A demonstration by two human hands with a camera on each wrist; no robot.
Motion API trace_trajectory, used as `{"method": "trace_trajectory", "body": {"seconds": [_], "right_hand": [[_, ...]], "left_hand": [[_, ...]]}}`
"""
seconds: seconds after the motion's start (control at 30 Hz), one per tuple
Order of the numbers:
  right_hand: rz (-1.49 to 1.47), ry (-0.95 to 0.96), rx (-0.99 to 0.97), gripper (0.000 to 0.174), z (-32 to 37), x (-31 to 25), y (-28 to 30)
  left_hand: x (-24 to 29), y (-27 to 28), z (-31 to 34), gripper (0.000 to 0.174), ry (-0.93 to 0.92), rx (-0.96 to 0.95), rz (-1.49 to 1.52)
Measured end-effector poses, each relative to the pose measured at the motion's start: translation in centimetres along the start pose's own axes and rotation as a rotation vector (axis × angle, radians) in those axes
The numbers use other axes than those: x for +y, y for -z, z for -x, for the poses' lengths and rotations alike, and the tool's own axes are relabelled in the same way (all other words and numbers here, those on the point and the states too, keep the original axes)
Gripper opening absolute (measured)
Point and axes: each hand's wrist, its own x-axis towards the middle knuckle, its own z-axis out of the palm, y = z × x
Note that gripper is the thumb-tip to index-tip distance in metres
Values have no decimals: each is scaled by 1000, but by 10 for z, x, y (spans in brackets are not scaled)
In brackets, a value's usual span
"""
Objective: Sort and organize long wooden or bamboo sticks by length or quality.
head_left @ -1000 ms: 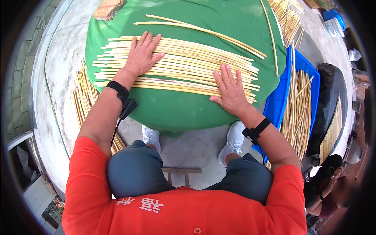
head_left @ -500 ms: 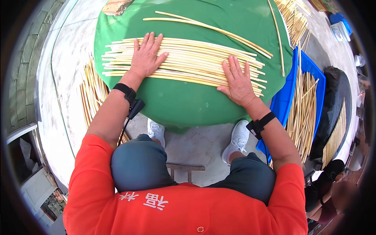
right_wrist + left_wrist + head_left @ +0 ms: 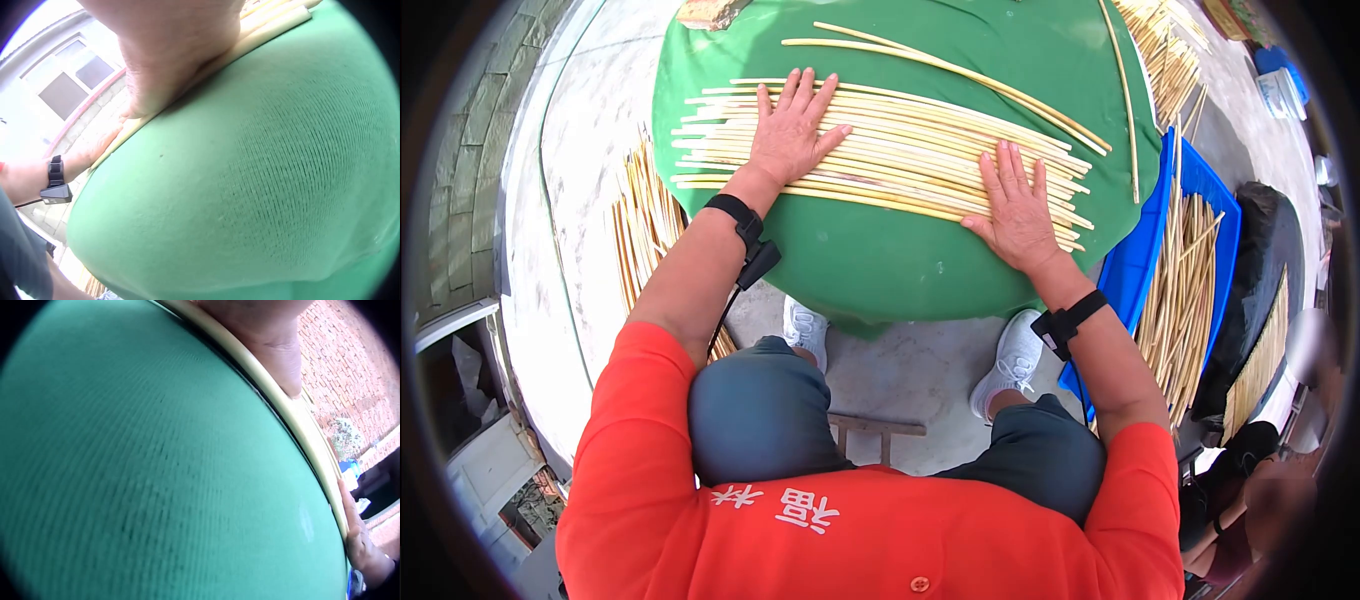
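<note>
Many thin, pale yellow sticks (image 3: 910, 150) lie side by side across a round table covered in green cloth (image 3: 880, 260). My left hand (image 3: 793, 135) rests palm down on their left part, fingers spread. Toward their right ends my right hand (image 3: 1018, 222) lies flat, its thumb at the nearest stick. In the left wrist view the heel of the left hand (image 3: 281, 356) touches the near sticks, with the right hand (image 3: 362, 547) farther along. The right wrist view shows the right palm (image 3: 181, 50) over the stick ends. Both hands partly hide the sticks.
Two sticks (image 3: 1040, 108) lie apart behind the row, and a single one (image 3: 1124, 100) at the right edge. A brick (image 3: 712, 12) sits at the back left. Beside the table stand a blue crate (image 3: 1140, 260) of sticks and a left-hand bundle (image 3: 645, 215). Another person (image 3: 1240, 510) is at lower right.
The near sticks, earlier split off by a gap, now lie closer against the others. Both hands stay flat on the row. The whole head view has shifted slightly.
</note>
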Motion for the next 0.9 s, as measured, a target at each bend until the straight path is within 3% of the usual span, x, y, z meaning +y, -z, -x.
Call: {"method": "trace_trajectory", "body": {"seconds": [0.53, 0.73, 0.8, 0.9], "right_hand": [[6, 30, -12, 80, 20, 22, 6], [-146, 72, 104, 71, 3, 41, 23], [-157, -40, 180, 62, -16, 68, 25], [54, -229, 316, 48, -38, 106, 20]], "left_hand": [[-1, 8, 6, 65, -26, 19, 65], [-5, 8, 10, 64, -35, -24, 99], [-3, 6, 11, 66, -30, -11, 85], [-1, 6, 10, 66, -35, -23, 53]]}}
